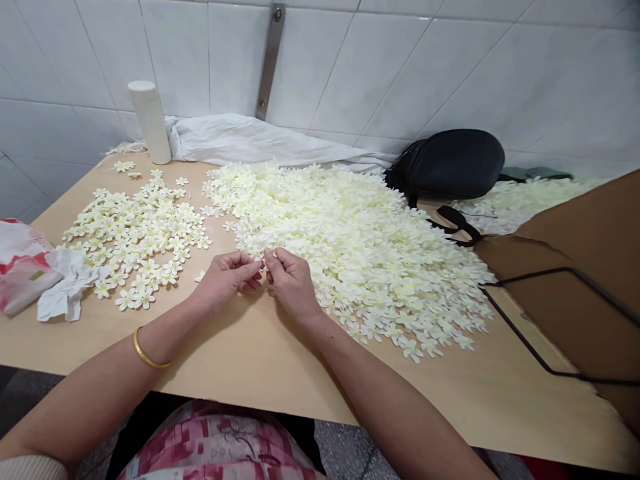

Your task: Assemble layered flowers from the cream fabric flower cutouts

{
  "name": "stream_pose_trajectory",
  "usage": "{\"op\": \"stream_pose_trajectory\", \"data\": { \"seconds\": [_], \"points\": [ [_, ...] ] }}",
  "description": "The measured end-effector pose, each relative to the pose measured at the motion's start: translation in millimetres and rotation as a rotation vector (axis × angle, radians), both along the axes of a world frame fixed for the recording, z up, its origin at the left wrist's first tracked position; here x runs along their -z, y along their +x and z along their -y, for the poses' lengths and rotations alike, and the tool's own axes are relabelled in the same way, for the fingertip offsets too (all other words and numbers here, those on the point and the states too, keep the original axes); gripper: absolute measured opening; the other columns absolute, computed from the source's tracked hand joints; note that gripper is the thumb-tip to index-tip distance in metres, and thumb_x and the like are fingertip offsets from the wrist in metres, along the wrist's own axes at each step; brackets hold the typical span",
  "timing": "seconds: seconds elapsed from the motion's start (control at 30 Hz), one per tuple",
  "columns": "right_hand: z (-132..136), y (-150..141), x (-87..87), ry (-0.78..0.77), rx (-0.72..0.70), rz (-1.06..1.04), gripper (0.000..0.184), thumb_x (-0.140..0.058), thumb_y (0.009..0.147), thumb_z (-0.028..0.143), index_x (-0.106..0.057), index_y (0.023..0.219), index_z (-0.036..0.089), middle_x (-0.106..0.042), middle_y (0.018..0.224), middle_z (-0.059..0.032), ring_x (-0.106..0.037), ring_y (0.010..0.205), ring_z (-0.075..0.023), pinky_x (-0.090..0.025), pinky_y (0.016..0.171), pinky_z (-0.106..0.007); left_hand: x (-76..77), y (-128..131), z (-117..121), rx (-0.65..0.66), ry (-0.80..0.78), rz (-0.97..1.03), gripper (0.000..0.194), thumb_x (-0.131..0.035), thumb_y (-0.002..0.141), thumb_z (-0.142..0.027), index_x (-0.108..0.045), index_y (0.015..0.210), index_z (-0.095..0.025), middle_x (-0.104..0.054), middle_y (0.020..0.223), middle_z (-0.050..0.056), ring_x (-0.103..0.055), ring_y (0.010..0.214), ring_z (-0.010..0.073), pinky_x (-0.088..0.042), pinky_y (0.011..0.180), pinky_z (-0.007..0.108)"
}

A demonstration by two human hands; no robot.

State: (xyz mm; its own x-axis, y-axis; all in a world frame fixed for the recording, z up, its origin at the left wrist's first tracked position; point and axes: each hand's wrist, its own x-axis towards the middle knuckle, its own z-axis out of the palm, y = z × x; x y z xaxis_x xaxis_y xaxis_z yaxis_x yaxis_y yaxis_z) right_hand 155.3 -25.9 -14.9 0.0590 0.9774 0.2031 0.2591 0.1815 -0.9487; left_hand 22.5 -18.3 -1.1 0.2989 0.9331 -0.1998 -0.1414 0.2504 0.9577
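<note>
My left hand [227, 277] and my right hand [291, 280] meet over the wooden table [260, 360], fingertips pinched together on a small white fabric flower [264, 261] between them. A gold bangle circles my left wrist. Just beyond and to the right of my hands spreads a large heap of white fabric flowers [350, 233]. A thinner, scattered group of flowers [140, 233] lies to the left of my hands.
A white cylinder bottle [150, 120] and a white cloth bag [260, 140] sit at the tiled wall. A black pouch [447, 163] with a strap lies at back right. A red-and-white plastic bag [23, 267] and tissue sit at left. A brown board and black cable lie right.
</note>
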Motion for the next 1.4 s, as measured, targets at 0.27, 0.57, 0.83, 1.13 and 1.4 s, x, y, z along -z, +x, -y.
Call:
{"op": "stream_pose_trajectory", "data": {
  "seconds": [0.27,0.57,0.83,1.13,1.4],
  "points": [
    [-2.0,-5.3,2.8,0.013,0.013,0.043,0.048,-0.045,0.081,0.052,-0.033,0.048,0.02,-0.032,0.045,0.005,-0.03,0.046,-0.0081,-0.027,0.046,-0.025,-4.7,1.5,4.6,-0.069,0.157,-0.132,0.015,-0.068,0.067,-0.023,-0.057,0.06,-0.015,-0.055,0.054,0.0,-0.048,0.049,0.0083,-0.037,0.05,0.022],
    [0.6,-5.4,-1.2,-0.092,-0.11,-0.197,0.029,-0.05,0.08,0.047,-0.053,0.072,0.019,-0.051,0.06,0.0027,-0.05,0.054,-0.011,-0.041,0.052,-0.024,-4.5,1.7,1.9,-0.124,0.141,-0.155,0.016,-0.062,0.071,-0.02,-0.055,0.058,-0.015,-0.058,0.054,0.001,-0.049,0.048,0.0081,-0.039,0.05,0.021],
    [-2.4,-3.0,3.9,0.164,0.017,-0.137,0.025,-0.053,0.081,0.039,-0.065,0.07,0.02,-0.055,0.093,-0.005,-0.054,0.093,-0.0166,-0.045,0.08,-0.029,0.1,2.0,3.7,0.008,0.031,0.035,0.028,-0.075,0.061,-0.023,-0.068,0.088,-0.016,-0.064,0.073,0.002,-0.056,0.058,0.0095,-0.045,0.06,0.025],
    [-2.7,1.4,-1.3,-0.052,-0.183,-0.227,0.025,-0.056,0.078,0.042,-0.065,0.082,0.018,-0.061,0.076,-0.0022,-0.056,0.074,-0.0147,-0.044,0.071,-0.029,-1.4,-0.9,0.6,-0.144,0.09,-0.012,0.012,-0.064,0.066,-0.019,-0.06,0.056,-0.014,-0.052,0.05,0.0,-0.046,0.048,0.008,-0.037,0.05,0.022],
    [-1.2,-0.6,-1.4,-0.054,-0.148,-0.201,0.018,-0.062,0.072,0.035,-0.054,0.071,0.019,-0.053,0.062,0.0029,-0.049,0.059,-0.011,-0.04,0.058,-0.025,-1.7,0.3,2.2,-0.093,0.147,-0.113,0.013,-0.063,0.069,-0.021,-0.059,0.058,-0.014,-0.053,0.052,-0.001,-0.046,0.05,0.0078,-0.037,0.052,0.022]
  ]
}}
